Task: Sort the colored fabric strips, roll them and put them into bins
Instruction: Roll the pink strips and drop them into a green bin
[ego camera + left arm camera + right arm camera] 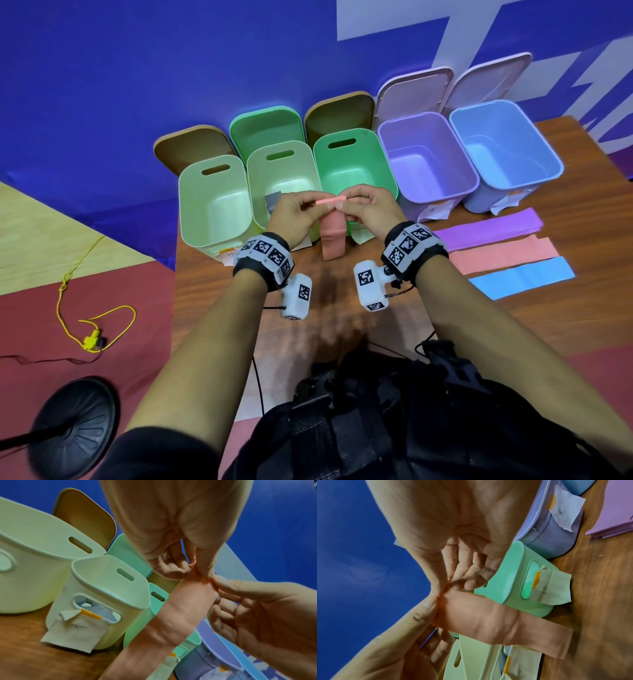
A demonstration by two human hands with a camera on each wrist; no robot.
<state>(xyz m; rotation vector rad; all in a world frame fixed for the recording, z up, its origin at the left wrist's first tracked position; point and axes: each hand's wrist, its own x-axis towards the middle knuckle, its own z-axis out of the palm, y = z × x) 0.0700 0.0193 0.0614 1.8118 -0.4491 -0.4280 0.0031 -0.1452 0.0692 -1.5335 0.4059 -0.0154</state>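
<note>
A salmon-pink fabric strip (pixel 331 240) hangs upright in front of the bins, and its lower end rests on the table. My left hand (pixel 310 209) and right hand (pixel 343 206) each pinch its folded top edge between thumb and fingers, close together. In the left wrist view the left fingertips (pixel 203 569) nip the strip (pixel 171 615) at its top. In the right wrist view the right fingertips (pixel 447 586) do the same on the strip (pixel 496 619). Purple (pixel 486 228), pink (pixel 500 254) and blue (pixel 520 277) strips lie flat at the right.
Five open bins stand in a row at the table's back: pale green (pixel 191 212), yellowish (pixel 255 185) with something grey inside (pixel 272 202), green (pixel 383 161), purple (pixel 469 171), blue (pixel 548 154). Paper labels hang on their fronts. A yellow cord (pixel 89 329) lies on the floor at the left.
</note>
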